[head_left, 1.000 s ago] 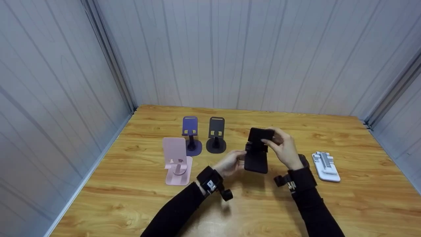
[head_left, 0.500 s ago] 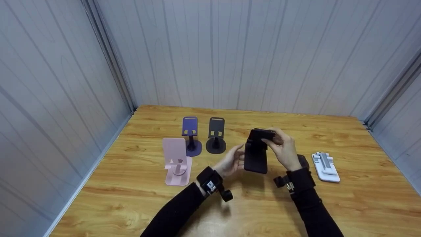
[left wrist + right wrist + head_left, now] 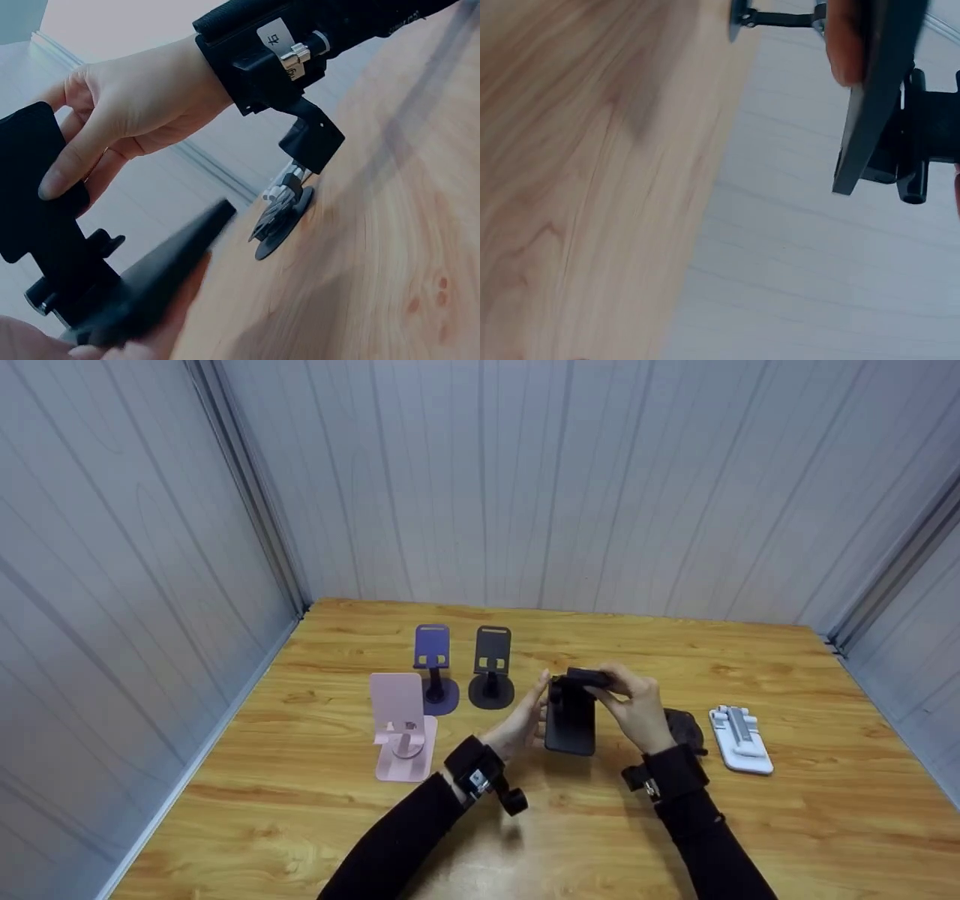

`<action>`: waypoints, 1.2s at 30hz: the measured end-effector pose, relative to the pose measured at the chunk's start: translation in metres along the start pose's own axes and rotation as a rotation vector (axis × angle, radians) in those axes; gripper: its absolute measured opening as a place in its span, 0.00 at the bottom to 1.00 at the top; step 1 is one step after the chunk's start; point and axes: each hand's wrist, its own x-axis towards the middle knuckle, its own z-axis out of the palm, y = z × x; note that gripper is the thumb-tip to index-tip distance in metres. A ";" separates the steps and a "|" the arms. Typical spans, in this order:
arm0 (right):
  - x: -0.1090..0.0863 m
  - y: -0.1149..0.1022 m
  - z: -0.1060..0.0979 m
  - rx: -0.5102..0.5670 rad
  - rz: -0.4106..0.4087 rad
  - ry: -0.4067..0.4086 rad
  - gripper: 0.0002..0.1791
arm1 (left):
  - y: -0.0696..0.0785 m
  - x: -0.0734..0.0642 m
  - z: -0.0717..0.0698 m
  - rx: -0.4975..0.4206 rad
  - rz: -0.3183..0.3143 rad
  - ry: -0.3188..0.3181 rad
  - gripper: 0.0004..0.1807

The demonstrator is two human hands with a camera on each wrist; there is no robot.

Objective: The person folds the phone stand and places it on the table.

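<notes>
Between both hands is a black folding phone stand (image 3: 570, 724), held up over the table. My right hand (image 3: 634, 705) pinches its upper plate (image 3: 589, 676) at the right end, thumb on the near face; the left wrist view shows that thumb (image 3: 67, 169) lying flat on the plate. On the stand's left side, my left hand (image 3: 521, 724) holds the larger plate by its edge, thumb pointing up beside the hinge and the other fingers partly hidden behind. The hinge bar (image 3: 913, 176) shows between the two plates in the right wrist view.
Left of the hands stand a pink phone stand (image 3: 397, 705), a purple one (image 3: 433, 645) and a dark grey one (image 3: 492, 649). A dark folded stand (image 3: 684, 731) lies partly behind my right wrist. Farther right on the wooden table (image 3: 825, 810) rests a white folded stand (image 3: 741, 739).
The upper plate has tipped over, from its broad face showing to nearly edge-on. The stand has shifted slightly left and both hands with it; my left thumb has moved up beside the hinge.
</notes>
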 end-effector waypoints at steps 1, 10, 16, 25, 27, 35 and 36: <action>0.000 0.000 0.001 -0.013 -0.021 -0.009 0.15 | 0.000 0.000 0.000 0.020 0.001 0.002 0.84; 0.002 -0.005 0.005 -0.112 -0.134 -0.059 0.21 | 0.001 -0.002 -0.005 0.058 -0.001 -0.016 0.79; 0.001 -0.005 0.006 -0.139 -0.134 -0.060 0.25 | 0.002 -0.001 -0.009 0.024 -0.004 -0.052 0.86; 0.000 -0.008 0.006 -0.158 -0.122 -0.054 0.24 | 0.004 -0.001 -0.008 -0.096 -0.002 -0.096 0.39; -0.001 -0.009 0.006 -0.163 -0.124 -0.048 0.24 | 0.004 -0.002 -0.008 -0.099 0.003 -0.103 0.38; -0.003 -0.003 0.006 -0.154 -0.124 -0.040 0.25 | 0.008 -0.002 -0.007 -0.153 0.013 -0.081 0.33; -0.003 -0.003 0.005 -0.145 -0.120 -0.046 0.24 | 0.009 -0.002 -0.008 -0.158 0.017 -0.080 0.32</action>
